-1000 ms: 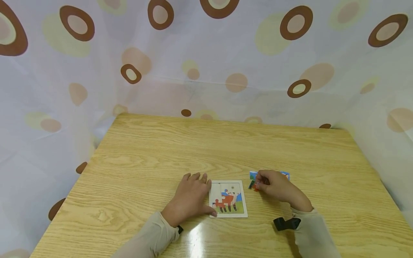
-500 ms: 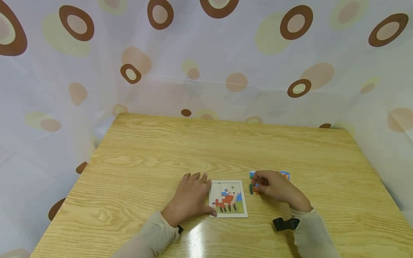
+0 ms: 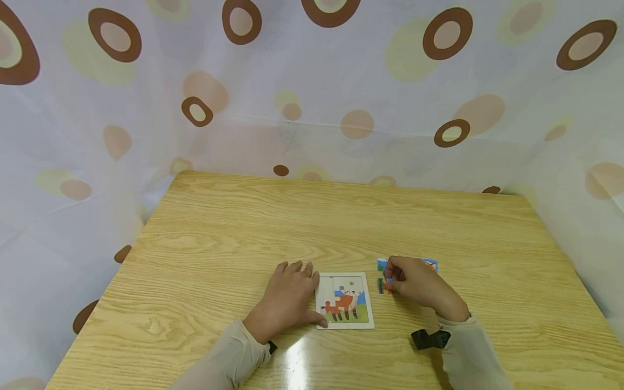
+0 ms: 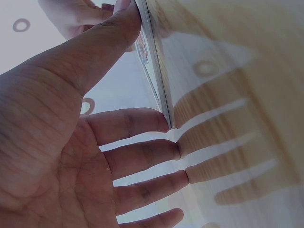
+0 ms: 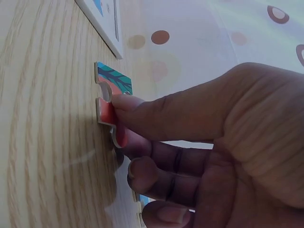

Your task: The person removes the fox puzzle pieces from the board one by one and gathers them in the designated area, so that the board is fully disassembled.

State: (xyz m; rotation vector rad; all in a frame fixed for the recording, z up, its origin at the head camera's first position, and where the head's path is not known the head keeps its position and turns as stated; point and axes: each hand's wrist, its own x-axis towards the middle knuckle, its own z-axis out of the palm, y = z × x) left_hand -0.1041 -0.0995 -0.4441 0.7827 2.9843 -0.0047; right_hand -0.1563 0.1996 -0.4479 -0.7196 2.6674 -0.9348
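My left hand [image 3: 288, 297] lies flat with spread fingers at the left side of a white-framed puzzle board [image 3: 352, 326]. Its thumb rests on the board's near left corner, and the index fingertip is right at the far left corner. Several joined pieces in the board show part of a red panda [image 3: 347, 304]; the upper left is bare backing. To the right of the board, my right hand [image 3: 416, 281] pinches a red and green puzzle piece [image 5: 107, 112] between thumb and index finger, close over the table. The other right fingers are curled underneath.
Loose blue puzzle pieces [image 3: 431, 263] lie just beyond the right hand, partly hidden by it. The wooden table [image 3: 234, 216] meets a white curtain [image 3: 322, 146] with brown circles at its back and sides. A black wrist strap [image 3: 431, 339] sits at the right sleeve.
The puzzle piece in my right fingers has turned from slanted to nearly square with the board, while that hand has shifted only slightly. My left hand and the board have stayed put.
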